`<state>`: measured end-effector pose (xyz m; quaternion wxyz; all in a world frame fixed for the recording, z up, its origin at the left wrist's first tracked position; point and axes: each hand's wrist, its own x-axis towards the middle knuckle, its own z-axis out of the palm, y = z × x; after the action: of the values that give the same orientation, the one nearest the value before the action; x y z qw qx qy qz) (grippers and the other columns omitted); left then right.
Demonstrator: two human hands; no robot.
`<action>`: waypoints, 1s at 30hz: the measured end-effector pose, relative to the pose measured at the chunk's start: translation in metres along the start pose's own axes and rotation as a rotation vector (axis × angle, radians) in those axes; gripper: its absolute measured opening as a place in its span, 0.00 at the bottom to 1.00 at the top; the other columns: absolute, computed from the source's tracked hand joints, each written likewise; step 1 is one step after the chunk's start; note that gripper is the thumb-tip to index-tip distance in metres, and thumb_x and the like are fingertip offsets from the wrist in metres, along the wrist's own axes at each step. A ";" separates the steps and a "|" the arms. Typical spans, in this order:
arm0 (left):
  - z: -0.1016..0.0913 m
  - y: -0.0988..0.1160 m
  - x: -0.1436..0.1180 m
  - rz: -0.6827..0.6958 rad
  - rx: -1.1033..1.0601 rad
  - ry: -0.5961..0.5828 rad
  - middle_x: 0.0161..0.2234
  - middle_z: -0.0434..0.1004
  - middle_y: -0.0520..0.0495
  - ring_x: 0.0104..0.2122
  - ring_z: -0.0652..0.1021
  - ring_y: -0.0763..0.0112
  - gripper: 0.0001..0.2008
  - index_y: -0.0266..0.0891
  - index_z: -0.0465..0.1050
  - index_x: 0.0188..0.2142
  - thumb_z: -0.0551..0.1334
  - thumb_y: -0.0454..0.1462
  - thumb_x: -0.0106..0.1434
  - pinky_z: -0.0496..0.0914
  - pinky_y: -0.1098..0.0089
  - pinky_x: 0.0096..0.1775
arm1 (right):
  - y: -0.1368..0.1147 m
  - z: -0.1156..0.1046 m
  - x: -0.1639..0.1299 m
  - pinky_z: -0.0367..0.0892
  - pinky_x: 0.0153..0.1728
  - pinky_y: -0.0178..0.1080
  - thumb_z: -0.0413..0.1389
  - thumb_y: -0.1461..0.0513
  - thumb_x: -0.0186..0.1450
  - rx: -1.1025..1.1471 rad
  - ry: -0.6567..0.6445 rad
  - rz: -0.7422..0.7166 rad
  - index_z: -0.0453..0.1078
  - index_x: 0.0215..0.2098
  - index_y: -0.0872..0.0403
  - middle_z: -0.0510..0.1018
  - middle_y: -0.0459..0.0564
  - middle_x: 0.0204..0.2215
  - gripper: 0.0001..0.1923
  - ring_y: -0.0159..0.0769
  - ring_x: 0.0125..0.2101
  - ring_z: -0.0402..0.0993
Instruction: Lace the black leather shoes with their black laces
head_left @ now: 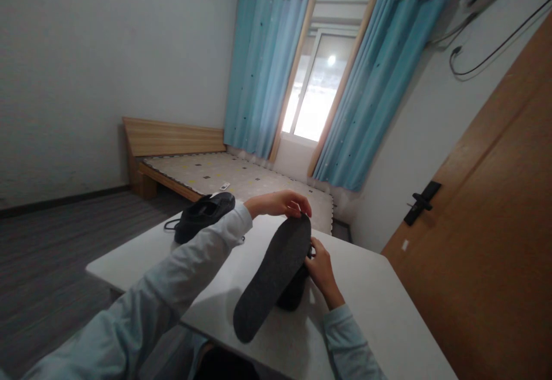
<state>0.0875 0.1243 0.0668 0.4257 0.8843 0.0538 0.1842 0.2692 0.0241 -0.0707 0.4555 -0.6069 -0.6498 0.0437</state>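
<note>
My left hand (282, 203) pinches the far tip of a dark grey insole (271, 279), which slants from the hand down toward me above a white table (379, 305). Behind the insole my right hand (321, 268) grips a black shoe (293, 294), mostly hidden by the insole. A second black shoe (202, 216) with a loose lace lies at the table's far left corner, just beyond my left sleeve.
A wooden bed (172, 150) with a patterned mattress stands behind the table under a window with blue curtains (267, 69). A brown door (495, 219) with a black handle is at the right. Grey floor lies to the left.
</note>
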 end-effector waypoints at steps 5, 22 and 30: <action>0.021 -0.010 0.008 0.048 0.011 0.002 0.34 0.75 0.47 0.33 0.73 0.75 0.08 0.33 0.72 0.37 0.59 0.28 0.56 0.66 0.74 0.35 | -0.010 -0.009 0.004 0.67 0.39 0.41 0.52 0.60 0.56 0.009 -0.012 0.014 0.72 0.41 0.55 0.79 0.53 0.37 0.16 0.44 0.38 0.74; 0.076 -0.012 -0.010 -0.037 0.800 0.023 0.35 0.76 0.49 0.33 0.76 0.70 0.12 0.41 0.68 0.41 0.58 0.28 0.57 0.66 0.75 0.31 | 0.009 -0.007 0.002 0.72 0.34 0.41 0.55 0.58 0.55 0.127 0.019 0.045 0.73 0.40 0.54 0.80 0.53 0.36 0.16 0.43 0.37 0.76; 0.081 -0.008 -0.011 0.121 1.032 -0.040 0.30 0.77 0.46 0.27 0.77 0.70 0.05 0.38 0.74 0.29 0.62 0.28 0.56 0.65 0.74 0.27 | 0.004 -0.012 0.004 0.72 0.33 0.41 0.57 0.55 0.54 0.153 0.002 0.084 0.73 0.41 0.53 0.79 0.54 0.40 0.18 0.44 0.39 0.75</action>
<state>0.1082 0.0671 0.0115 -0.0759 0.9840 0.0783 0.1409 0.2806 0.0219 -0.0638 0.4992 -0.5972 -0.6178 0.1116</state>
